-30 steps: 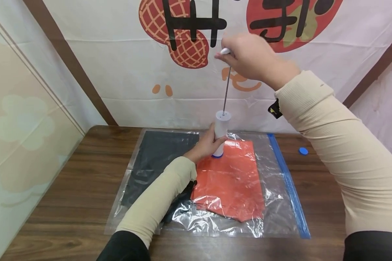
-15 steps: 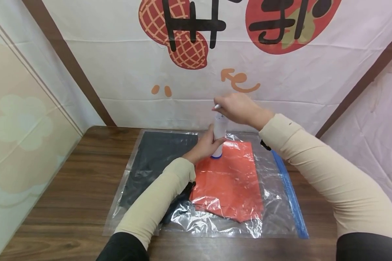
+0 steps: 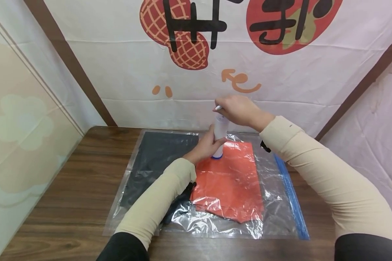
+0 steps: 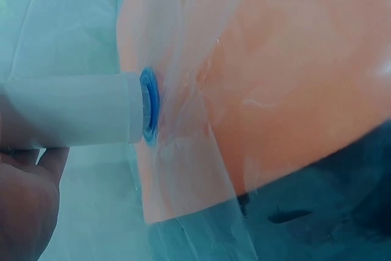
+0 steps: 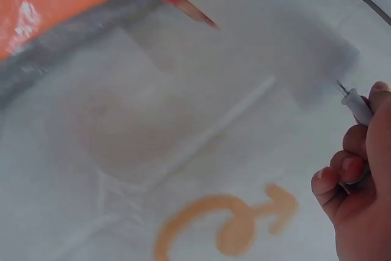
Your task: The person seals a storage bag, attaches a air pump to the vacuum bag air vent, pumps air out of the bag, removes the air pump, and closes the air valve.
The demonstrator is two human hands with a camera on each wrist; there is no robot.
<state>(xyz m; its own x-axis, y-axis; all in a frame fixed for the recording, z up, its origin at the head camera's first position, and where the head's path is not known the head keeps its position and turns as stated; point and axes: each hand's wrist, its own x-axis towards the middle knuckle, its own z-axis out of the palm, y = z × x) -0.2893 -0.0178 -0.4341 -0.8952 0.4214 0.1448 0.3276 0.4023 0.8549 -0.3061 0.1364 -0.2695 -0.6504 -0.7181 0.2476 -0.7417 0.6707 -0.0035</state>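
Note:
A white hand pump [image 3: 220, 127] stands nearly upright on a clear vacuum storage bag [image 3: 277, 217]. My left hand [image 3: 203, 146] grips its barrel low down, with the thumb across the front. In the left wrist view the barrel's end meets a round blue valve [image 4: 150, 107] on the bag. My right hand [image 3: 240, 110] holds the pump's white handle [image 3: 218, 107], close above the barrel top; only a short bit of metal rod [image 5: 342, 86] shows in the right wrist view. Inside the bag lie a folded orange cloth [image 3: 230, 185] and a dark folded cloth [image 3: 158, 156].
A blue zip strip [image 3: 292, 199] runs along the bag's right edge. Under everything is a brown wooden table [image 3: 68, 195]. Behind its far edge hangs a printed white cloth [image 3: 130, 79], and a pale patterned panel [image 3: 23, 119] rises at the left.
My right hand has come down with the handle, so the long rod seen earlier has slid into the barrel. The right sleeve now covers the loose blue cap. My left hand stays put.

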